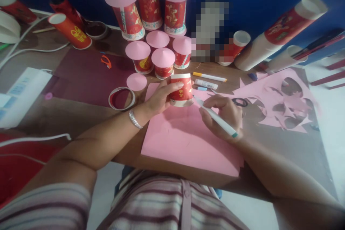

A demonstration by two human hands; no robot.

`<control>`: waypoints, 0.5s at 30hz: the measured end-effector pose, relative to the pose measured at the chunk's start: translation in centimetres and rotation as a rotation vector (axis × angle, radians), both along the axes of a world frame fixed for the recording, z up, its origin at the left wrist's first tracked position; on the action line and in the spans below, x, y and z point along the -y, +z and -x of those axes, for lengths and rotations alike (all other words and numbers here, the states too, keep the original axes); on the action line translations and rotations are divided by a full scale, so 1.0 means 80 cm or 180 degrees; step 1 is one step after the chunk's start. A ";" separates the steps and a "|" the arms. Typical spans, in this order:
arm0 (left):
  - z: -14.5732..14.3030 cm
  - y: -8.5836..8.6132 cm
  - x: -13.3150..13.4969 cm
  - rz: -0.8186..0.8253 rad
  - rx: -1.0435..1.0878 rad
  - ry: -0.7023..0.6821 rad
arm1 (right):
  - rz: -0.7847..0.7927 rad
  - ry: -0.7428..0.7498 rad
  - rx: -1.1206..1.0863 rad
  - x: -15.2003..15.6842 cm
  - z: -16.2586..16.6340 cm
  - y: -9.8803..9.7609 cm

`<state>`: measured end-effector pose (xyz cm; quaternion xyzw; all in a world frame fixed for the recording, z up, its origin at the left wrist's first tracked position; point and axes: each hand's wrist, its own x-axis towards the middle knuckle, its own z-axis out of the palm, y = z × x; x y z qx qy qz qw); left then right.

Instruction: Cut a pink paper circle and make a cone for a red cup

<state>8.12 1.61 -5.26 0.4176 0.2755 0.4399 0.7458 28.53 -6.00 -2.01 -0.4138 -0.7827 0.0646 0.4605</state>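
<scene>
My left hand [159, 97] is wrapped round a red paper cup [181, 90] that stands upside down on a pink paper sheet [185, 138]. My right hand [224, 115] grips a white pen [217, 118] with a green end; its tip touches the paper at the cup's base on the right. A silver bracelet [134, 119] sits on my left wrist.
Behind the cup stand several red cups with pink cone lids [162, 61]. A pink paper disc [136, 81] and a tape roll [122, 98] lie to the left. Markers [209, 77], scissors [239, 102], cut pink scraps [285, 104] and stacked cups [283, 30] lie right. A white box [18, 95] with cables is far left.
</scene>
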 end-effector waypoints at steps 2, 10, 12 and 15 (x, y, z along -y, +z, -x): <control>0.000 0.000 0.000 -0.0032 0.0018 0.0014 | 0.0007 0.0115 0.0043 0.002 0.001 0.001; -0.001 0.002 0.003 -0.0059 -0.0031 -0.0004 | -0.0250 0.0705 0.0082 -0.003 0.003 0.002; -0.002 0.002 0.003 -0.0079 -0.0065 0.0018 | -0.0269 0.0699 0.0128 -0.002 0.003 0.002; -0.002 0.002 0.003 -0.0117 -0.0066 0.0023 | -0.0244 0.0650 0.0167 0.000 0.003 0.003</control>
